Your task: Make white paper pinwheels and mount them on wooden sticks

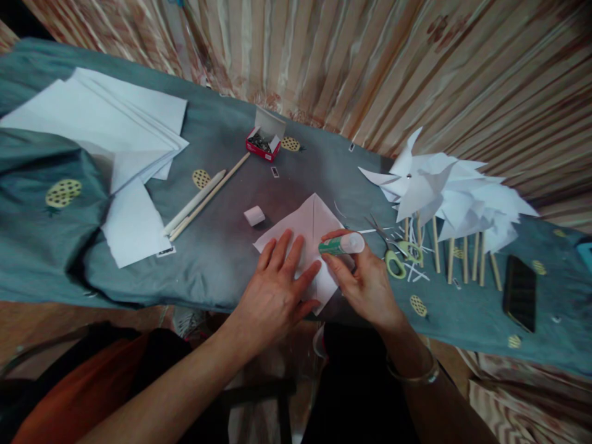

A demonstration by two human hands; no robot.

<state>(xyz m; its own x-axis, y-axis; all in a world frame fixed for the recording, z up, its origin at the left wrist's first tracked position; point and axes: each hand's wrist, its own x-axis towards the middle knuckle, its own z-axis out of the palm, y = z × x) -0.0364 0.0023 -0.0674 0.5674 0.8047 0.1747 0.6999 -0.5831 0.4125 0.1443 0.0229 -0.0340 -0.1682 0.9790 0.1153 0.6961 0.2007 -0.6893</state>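
Observation:
A white square of paper [311, 223] with creased diagonals lies near the front edge of the grey-green cloth. My left hand [277, 283] rests flat on its left part, fingers spread. My right hand [365, 280] is closed round a green and white glue stick [341, 245], held sideways with its tip toward the paper's middle. The glue stick's white cap [254, 216] lies on the cloth just left of the paper.
Scissors with green handles [393, 251] and paper scraps lie right of the paper. Several white paper pinwheels on wooden sticks [453, 197] lie beyond them, then a black phone [520, 293]. Wooden sticks [206, 198], a red pin box [263, 143] and stacked white sheets [106, 129] lie left.

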